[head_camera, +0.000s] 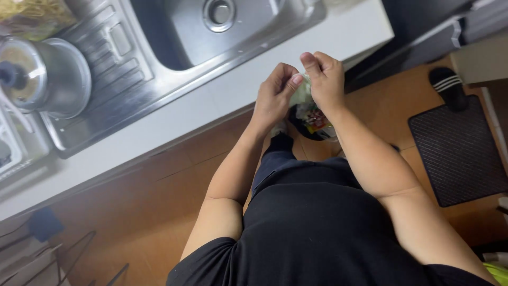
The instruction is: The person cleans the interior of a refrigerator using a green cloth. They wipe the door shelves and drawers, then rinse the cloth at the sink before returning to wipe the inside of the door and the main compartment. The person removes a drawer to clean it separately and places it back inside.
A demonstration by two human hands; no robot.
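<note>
Over the counter edge: I watch both hands meet just in front of the white countertop (222, 100), above the brown floor (148, 212).
Left hand (274, 95): fingers curled and pinched closed on the top of a small clear packet (302, 92); thumb tip presses against it.
Right hand (325, 79): fingers likewise closed on the same packet from the other side, thumb up, the two hands touching.
Packet: held between both hands in the air, mostly hidden by the fingers; pale greenish film is all I can make out.
Below the hands: a dark bin or bag (312, 122) on the floor with colourful wrappers inside, directly under the packet.
Progress, my judgement: the packet looks gripped for tearing or opening; I cannot tell whether it is open yet, and nothing shows poured out.
Sink (174, 32): steel basin, well apart from the hands, drain visible.
Pot (45, 74): metal, with a lid, standing on the draining board at the far left.
Floor items: black mat (457, 151) and a striped slipper (447, 85) off to the right.
</note>
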